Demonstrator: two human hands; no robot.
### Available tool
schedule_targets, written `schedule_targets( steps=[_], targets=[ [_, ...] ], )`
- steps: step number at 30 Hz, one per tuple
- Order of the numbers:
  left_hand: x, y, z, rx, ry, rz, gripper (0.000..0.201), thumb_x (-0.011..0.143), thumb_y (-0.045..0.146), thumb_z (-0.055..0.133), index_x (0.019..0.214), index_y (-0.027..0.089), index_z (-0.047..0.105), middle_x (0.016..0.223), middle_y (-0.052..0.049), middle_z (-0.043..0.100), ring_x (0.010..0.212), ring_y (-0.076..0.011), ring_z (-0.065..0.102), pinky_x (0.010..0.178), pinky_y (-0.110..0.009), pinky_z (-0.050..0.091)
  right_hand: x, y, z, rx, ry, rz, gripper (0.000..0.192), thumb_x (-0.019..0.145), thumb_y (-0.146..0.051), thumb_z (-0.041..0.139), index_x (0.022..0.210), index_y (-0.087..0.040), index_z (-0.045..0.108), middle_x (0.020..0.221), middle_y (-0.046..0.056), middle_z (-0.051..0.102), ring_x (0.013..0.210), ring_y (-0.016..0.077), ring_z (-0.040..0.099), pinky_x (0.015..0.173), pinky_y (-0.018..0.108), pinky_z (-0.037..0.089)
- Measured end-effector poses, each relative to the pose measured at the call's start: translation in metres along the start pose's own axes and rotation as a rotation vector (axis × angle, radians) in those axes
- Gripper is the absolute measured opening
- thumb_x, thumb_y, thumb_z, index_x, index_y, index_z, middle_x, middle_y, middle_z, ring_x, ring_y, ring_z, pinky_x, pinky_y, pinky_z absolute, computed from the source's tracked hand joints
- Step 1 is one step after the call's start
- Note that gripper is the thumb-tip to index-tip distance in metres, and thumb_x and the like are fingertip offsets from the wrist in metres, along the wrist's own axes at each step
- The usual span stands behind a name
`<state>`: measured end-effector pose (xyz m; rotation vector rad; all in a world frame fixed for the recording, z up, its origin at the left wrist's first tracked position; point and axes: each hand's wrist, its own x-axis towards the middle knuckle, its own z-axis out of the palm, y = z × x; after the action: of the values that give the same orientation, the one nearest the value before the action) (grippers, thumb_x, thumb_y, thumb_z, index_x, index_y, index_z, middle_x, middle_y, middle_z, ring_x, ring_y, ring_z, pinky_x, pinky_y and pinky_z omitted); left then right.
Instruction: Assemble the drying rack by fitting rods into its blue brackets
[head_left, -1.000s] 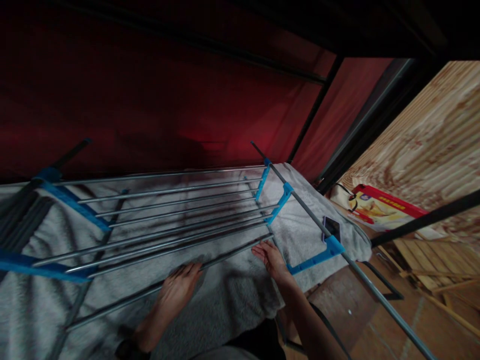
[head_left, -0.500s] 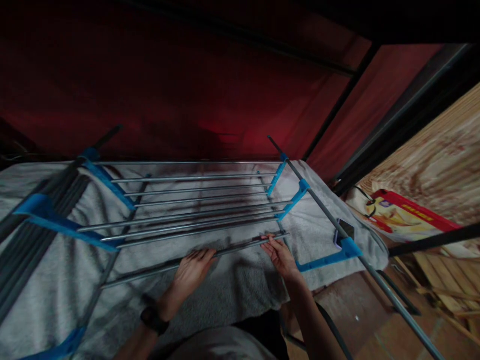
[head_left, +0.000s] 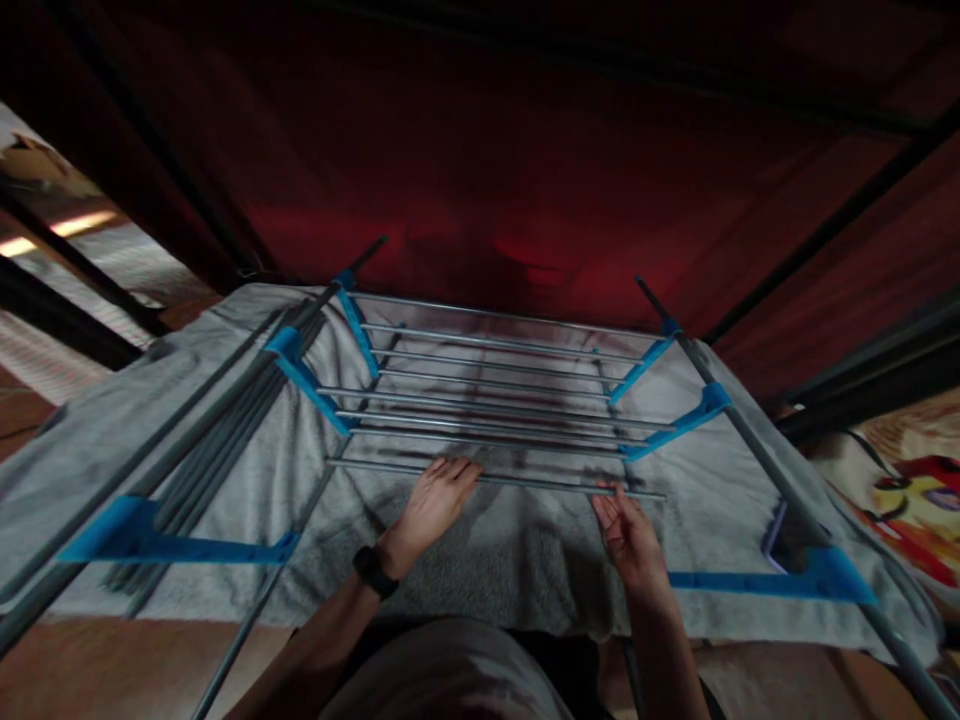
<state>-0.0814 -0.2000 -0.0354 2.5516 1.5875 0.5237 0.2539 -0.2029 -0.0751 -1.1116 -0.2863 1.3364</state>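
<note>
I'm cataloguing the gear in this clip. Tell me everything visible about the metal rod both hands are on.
The metal rod is thin, straight, silver-grey and looks like steel. It lies nearly level, nearest the person among the parallel bars of the blue-jointed drying rack, above a grey towel. The left hand rests fingers on it left of middle; the right hand touches it near its right end. Its ends show no joints.

It looked like a home, a cramped sleeping nook: a grey blanket covered a bed, dark red fabric walls on black poles closed it in, and a folding clothes-drying rack lay across the bed.
</note>
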Motion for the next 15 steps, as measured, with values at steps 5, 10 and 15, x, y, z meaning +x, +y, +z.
schedule_targets(
  steps=[5,10,15],
  targets=[
    [0.000,0.004,-0.009,-0.002,-0.021,-0.009,0.023,0.102,0.023,0.042,0.112,0.021,0.063,0.103,-0.005,0.067,0.092,-0.0199,0.060,0.086,-0.035,0.042,-0.003,-0.002,-0.008,-0.040,-0.022,-0.035,0.024,0.065,-0.027,0.086,0.081,-0.021,0.069,0.101,0.001,0.074,0.101,0.0157,0.070,0.097,0.031,0.057],
    [0.002,0.010,-0.019,0.030,-0.049,0.034,0.022,0.101,0.020,0.042,0.112,0.020,0.062,0.099,-0.005,0.064,0.090,-0.0195,0.057,0.086,-0.035,0.041,-0.004,-0.004,-0.011,-0.061,0.037,-0.049,0.025,0.064,-0.029,0.086,0.082,-0.022,0.071,0.098,0.001,0.074,0.095,0.0151,0.071,0.092,0.028,0.059],
    [0.002,0.016,-0.025,0.039,-0.028,0.077,0.025,0.101,0.020,0.044,0.121,0.020,0.059,0.100,-0.005,0.063,0.092,-0.0196,0.057,0.086,-0.036,0.041,-0.011,-0.008,-0.006,-0.135,0.021,-0.039,0.029,0.064,-0.032,0.084,0.090,-0.024,0.073,0.103,0.001,0.073,0.101,0.0177,0.070,0.097,0.030,0.056]
  ],
)
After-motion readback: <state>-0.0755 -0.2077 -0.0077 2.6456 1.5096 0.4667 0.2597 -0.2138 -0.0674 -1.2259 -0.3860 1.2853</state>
